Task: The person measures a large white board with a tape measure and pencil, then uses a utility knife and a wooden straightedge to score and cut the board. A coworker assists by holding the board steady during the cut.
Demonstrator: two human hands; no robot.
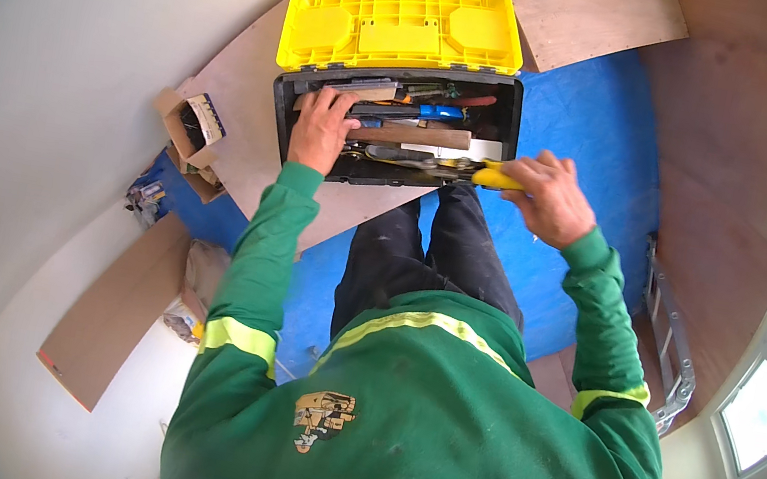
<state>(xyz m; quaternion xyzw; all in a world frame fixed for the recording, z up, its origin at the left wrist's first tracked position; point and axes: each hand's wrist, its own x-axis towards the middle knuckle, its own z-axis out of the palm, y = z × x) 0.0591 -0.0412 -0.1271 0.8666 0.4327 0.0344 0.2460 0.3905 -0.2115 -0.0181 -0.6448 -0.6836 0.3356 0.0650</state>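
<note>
An opened black toolbox (514, 124) with a raised yellow lid (403, 30) stands in front of me, full of hand tools. My left hand (322, 128) reaches over its left end, fingers bent down among the tools; what they grip is hidden. My right hand (553, 199) is closed round a yellow-handled tool (498, 177) at the box's near right corner. That tool's metal end lies over other metal tools, so its kind is unclear. Between my hands is a wooden handle (431, 137), with a blue-gripped tool (441, 112) behind it.
The box rests on a wooden board (246, 120); blue sheeting (588, 137) covers the floor. Small cardboard boxes (191, 131) stand at the left, above a long brown panel (119, 307). A plywood box (584, 9) is behind right, and a metal ladder (669, 338) lies at the right wall.
</note>
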